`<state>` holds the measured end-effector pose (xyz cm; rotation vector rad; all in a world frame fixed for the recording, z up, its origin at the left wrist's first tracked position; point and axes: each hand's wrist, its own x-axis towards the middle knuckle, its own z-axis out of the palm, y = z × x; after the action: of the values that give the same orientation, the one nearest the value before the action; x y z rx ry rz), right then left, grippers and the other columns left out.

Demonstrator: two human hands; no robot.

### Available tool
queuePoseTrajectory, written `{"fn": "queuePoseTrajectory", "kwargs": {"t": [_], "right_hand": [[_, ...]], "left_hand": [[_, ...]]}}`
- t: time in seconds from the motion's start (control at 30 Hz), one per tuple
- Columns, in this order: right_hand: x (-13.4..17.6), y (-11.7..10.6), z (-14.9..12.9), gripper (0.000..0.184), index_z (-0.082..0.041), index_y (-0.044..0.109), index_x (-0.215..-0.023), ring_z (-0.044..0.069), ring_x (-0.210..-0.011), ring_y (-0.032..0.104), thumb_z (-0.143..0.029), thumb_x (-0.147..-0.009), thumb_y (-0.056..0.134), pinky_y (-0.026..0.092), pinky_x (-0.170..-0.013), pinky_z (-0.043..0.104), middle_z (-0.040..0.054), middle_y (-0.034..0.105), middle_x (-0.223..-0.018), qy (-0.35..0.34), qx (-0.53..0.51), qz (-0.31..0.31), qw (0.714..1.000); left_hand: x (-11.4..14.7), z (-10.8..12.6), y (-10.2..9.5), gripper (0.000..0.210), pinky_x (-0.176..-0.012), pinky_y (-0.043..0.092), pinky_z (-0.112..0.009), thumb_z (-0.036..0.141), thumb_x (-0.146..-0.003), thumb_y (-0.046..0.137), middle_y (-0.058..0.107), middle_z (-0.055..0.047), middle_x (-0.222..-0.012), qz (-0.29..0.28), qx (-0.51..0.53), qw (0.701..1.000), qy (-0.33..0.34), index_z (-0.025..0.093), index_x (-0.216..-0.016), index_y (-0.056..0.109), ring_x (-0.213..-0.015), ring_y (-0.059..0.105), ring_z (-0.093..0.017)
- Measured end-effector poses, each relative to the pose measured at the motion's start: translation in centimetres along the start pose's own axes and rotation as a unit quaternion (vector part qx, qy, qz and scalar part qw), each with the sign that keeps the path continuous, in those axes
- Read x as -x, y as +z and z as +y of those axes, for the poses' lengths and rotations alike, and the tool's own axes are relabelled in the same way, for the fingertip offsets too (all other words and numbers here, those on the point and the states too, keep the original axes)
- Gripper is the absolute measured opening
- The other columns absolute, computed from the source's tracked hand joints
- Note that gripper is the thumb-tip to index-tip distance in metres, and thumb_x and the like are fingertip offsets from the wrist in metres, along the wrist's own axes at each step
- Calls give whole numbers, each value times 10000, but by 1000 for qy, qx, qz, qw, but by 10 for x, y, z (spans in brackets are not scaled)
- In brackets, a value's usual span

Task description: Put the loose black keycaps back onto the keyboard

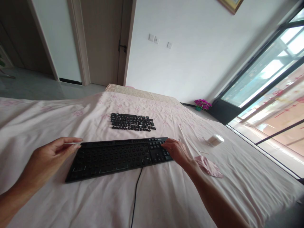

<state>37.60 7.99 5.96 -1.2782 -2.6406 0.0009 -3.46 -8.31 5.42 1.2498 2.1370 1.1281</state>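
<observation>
A black keyboard [114,158] lies on the bed in front of me. Most of its main section has bare key sockets, while keycaps still sit on the number pad at its right end. My left hand [54,150] is by the upper left corner, fingers stretched out and thumb a little apart; whether it touches the edge I cannot tell. Over the upper right end, my right hand [175,151] has its bent fingers closed on the keyboard at the number pad. Beyond the keyboard, loose black keycaps [130,122] are laid out in rows.
A black cable [136,193] runs from the keyboard towards me. To the right lie a pink cloth [210,166], a white cylindrical container [215,140] on its side and thin cotton swabs [203,152]. The patterned bedsheet [83,207] is wrinkled.
</observation>
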Motion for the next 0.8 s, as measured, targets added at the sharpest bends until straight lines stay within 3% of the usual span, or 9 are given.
{"fn": "queuePoseTrajectory", "kwargs": {"t": [0.2, 0.5, 0.8], "right_hand": [[10, 3, -3, 320, -284, 706, -1027, 145, -741, 548, -219, -923, 410, 340, -603, 255, 14, 640, -830, -17, 49, 4, 999], [27, 16, -12, 364, -265, 597, -1198, 182, -854, 549, -131, -897, 442, 370, -731, 297, 49, 639, -1008, -2, 149, 15, 989], [37, 28, -20, 461, -265, 571, -1244, 195, -976, 516, -71, -840, 461, 376, -816, 312, 39, 605, -1183, 49, 144, 59, 987]], "left_hand": [[0, -2, 1, 434, -813, 455, -225, 545, -735, 589, 720, 26, -970, -1, -8, 1000, 0, 241, -1043, 633, -934, 645, -202], [-1, -5, 3, 380, -868, 423, -206, 510, -751, 601, 710, 51, -994, -17, -4, 1000, -12, 268, -1042, 629, -977, 632, -182], [-7, -20, 7, 444, -811, 467, -232, 570, -734, 561, 709, 11, -1019, 14, -21, 1000, 8, 253, -1035, 642, -924, 648, -193]]}}
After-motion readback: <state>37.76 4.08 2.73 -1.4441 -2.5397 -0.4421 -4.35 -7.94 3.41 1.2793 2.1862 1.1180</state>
